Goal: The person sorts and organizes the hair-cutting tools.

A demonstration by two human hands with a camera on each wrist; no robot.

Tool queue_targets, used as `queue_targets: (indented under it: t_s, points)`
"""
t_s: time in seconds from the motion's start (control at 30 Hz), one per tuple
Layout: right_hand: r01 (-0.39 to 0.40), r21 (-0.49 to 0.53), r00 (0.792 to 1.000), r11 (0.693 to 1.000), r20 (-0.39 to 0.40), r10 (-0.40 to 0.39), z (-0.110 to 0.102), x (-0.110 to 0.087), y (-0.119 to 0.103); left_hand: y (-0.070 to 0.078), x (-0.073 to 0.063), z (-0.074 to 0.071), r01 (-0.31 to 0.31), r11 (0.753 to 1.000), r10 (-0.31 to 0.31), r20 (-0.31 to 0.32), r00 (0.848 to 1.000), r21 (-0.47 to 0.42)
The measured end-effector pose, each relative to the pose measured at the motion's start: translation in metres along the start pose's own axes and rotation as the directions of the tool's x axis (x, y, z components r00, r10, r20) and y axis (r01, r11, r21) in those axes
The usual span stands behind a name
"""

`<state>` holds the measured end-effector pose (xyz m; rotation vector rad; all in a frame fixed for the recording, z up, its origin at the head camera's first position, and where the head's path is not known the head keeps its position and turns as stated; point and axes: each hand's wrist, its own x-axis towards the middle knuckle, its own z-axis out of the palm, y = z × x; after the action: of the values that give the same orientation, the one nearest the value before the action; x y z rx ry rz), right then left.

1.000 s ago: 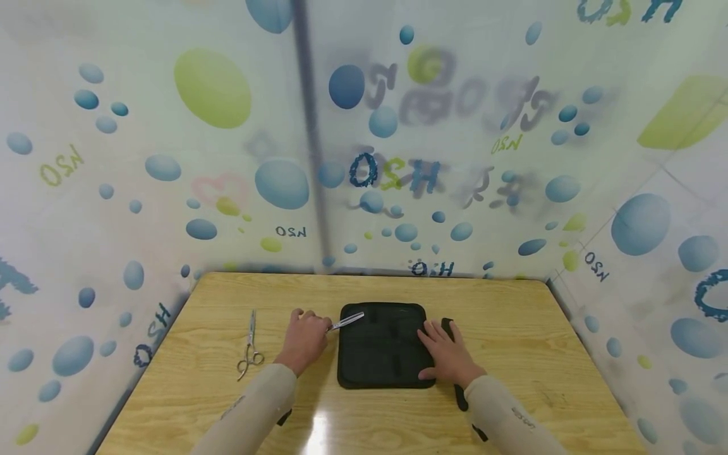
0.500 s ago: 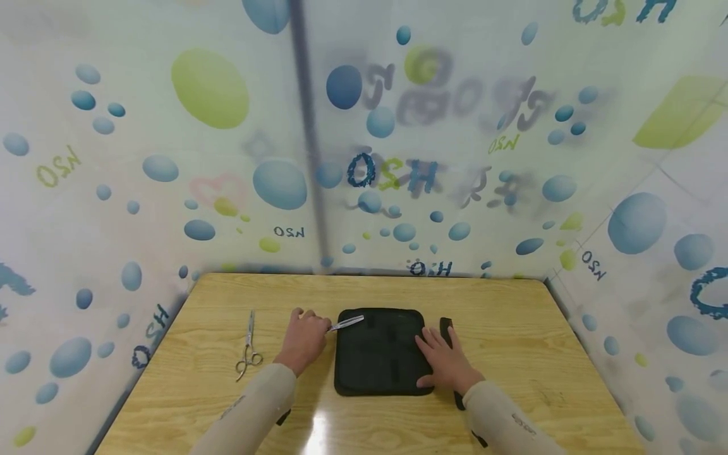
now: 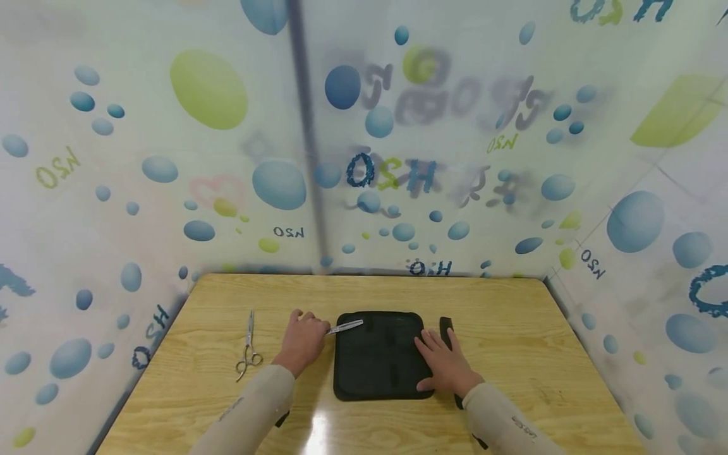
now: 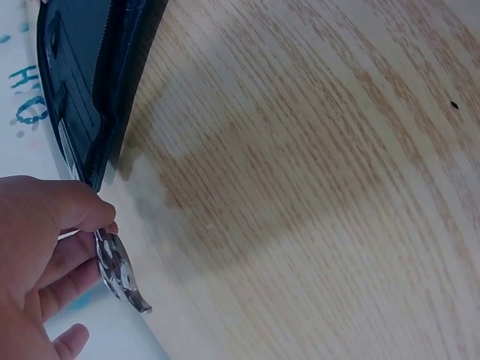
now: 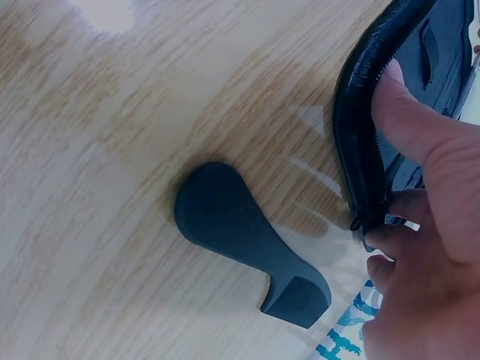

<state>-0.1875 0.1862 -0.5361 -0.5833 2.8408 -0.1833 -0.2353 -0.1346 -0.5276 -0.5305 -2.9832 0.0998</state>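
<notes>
My left hand point(image 3: 304, 341) pinches a pair of silver scissors point(image 4: 118, 274) between thumb and fingers. Their blades lie across the left part of a black zip case point(image 3: 381, 366), pointing into it, and the finger rings stick out below the hand in the left wrist view. Along the case's right side rests my right hand point(image 3: 446, 360), fingers spread over its edge; in the right wrist view its thumb sits just inside the zipped rim. A dark flat tool with a wide rounded end point(image 5: 229, 217) lies on the table beside the right hand, partly hidden under the forearm in the head view.
A second pair of silver scissors point(image 3: 248, 351) lies on the wooden table point(image 3: 512, 316) left of the left hand. Behind the table stands a wall point(image 3: 364, 126) covered with blue and green spots, and walls close in on both sides.
The black case has shifted slightly toward the person, and the tip of the held scissors has dipped a little nearer too. Both hands stay almost in place; the second scissors have not moved.
</notes>
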Motion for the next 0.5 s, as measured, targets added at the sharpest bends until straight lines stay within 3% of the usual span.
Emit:
queue_targets:
  t_s: [0.5]
  points:
    - [-0.01,-0.015,1.0,1.0,0.012,0.01,-0.0005,0.0013,-0.0008,0.0018,0.001,0.0034,-0.071,0.996,0.073,-0.026,0.997,0.047]
